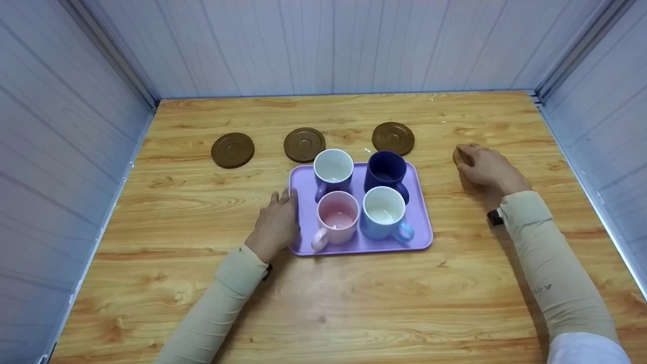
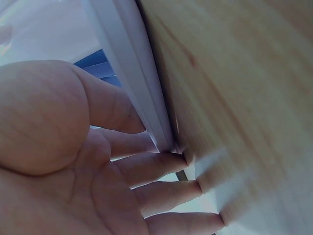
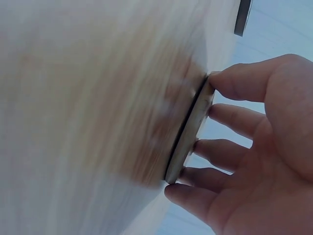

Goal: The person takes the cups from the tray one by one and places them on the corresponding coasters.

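Under the right hand (image 1: 488, 167), a coaster (image 3: 190, 134) is gripped; the straight-fingered left hand (image 1: 275, 222) touches a tray (image 1: 419, 215).

Four mugs (image 1: 384, 207) on a tray (image 1: 422, 222) (two by two), three coasters (image 1: 304, 144) behind, one coaster (image 3: 191, 129) to the right

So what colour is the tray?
The tray is light purple, clearest in the head view.

Your head view had even, moderate light over the worktop (image 1: 374, 308), with soft shadows under your right hand (image 1: 490, 168) and beside your right sleeve (image 1: 553, 268), toward the right edge. Your wrist views were hazier, the worktop's grain blurred and washed pale in places.
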Available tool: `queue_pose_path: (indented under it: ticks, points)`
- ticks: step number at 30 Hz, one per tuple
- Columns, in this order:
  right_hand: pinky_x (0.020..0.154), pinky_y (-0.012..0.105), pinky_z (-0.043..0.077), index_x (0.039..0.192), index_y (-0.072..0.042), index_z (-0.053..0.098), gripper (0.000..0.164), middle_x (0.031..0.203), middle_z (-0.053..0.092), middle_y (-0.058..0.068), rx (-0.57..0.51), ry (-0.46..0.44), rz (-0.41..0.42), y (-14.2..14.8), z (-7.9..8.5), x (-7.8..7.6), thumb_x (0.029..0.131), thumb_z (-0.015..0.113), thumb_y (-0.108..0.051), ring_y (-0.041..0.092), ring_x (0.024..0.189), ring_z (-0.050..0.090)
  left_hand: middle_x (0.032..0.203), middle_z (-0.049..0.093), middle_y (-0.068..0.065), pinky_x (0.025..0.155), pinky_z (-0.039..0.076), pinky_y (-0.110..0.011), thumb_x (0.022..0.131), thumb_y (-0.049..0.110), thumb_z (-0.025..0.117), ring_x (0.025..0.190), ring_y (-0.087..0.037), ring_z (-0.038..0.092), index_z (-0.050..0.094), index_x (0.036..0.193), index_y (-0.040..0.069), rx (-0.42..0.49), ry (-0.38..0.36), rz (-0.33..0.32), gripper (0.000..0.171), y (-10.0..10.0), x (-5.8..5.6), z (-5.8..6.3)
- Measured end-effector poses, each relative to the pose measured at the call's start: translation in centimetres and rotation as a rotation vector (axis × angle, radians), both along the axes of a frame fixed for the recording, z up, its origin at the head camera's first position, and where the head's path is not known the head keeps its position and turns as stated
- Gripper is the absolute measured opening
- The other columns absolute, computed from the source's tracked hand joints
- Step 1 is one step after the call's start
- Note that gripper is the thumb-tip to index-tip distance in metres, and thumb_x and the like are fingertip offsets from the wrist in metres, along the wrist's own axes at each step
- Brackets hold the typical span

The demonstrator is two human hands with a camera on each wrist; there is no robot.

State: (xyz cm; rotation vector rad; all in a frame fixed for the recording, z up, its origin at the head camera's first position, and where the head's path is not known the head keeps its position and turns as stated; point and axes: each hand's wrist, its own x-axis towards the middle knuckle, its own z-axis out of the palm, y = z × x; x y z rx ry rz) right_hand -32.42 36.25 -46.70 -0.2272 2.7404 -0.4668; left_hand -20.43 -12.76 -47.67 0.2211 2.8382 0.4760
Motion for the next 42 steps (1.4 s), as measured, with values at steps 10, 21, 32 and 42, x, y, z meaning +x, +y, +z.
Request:
queue_pose_path:
  ticks: [10, 21, 32, 42]
  points:
    - [0.116, 0.071, 0.023, 0.167, -0.011, 0.019, 0.069, 0.166, 0.024, 0.030, -0.023, -0.034, -0.030, -0.5, 0.4, -1.0, 0.108, 0.044, -0.039, 0.057, 0.148, 0.024, 0.165, 0.029, -0.026, 0.113, 0.030, -0.074, 0.096, 0.007, 0.056, 0.151, -0.051, 0.025, 0.029, 0.160, -0.004, 0.013, -0.008, 0.006, 0.071, 0.0, 0.0, -0.1]
    - [0.116, 0.071, 0.026, 0.167, -0.013, 0.017, 0.071, 0.166, 0.024, 0.029, -0.023, -0.049, -0.018, -0.7, 0.6, -3.0, 0.108, 0.046, -0.039, 0.055, 0.148, 0.026, 0.164, 0.030, -0.027, 0.111, 0.031, -0.075, 0.097, 0.008, 0.055, 0.151, -0.052, 0.027, 0.029, 0.160, -0.005, -0.007, 0.000, 0.004, 0.069, -0.1, 0.1, -0.1]
    - [0.119, 0.070, 0.020, 0.167, -0.014, 0.012, 0.071, 0.168, 0.018, 0.027, -0.040, -0.065, -0.070, -1.1, 0.5, -4.2, 0.109, 0.041, -0.042, 0.055, 0.151, 0.019, 0.164, 0.030, -0.027, 0.110, 0.032, -0.075, 0.095, 0.008, 0.058, 0.150, -0.052, 0.027, 0.029, 0.159, -0.006, -0.011, 0.013, -0.005, 0.072, -0.1, 0.0, 0.0]
    - [0.120, 0.071, 0.016, 0.168, -0.015, 0.009, 0.071, 0.170, 0.011, 0.027, -0.012, -0.057, -0.077, -1.4, 0.2, -5.1, 0.109, 0.037, -0.044, 0.054, 0.152, 0.013, 0.164, 0.030, -0.026, 0.112, 0.030, -0.075, 0.095, 0.007, 0.057, 0.151, -0.052, 0.026, 0.030, 0.160, -0.004, 0.003, -0.001, 0.005, 0.071, 0.1, 0.1, -0.1]
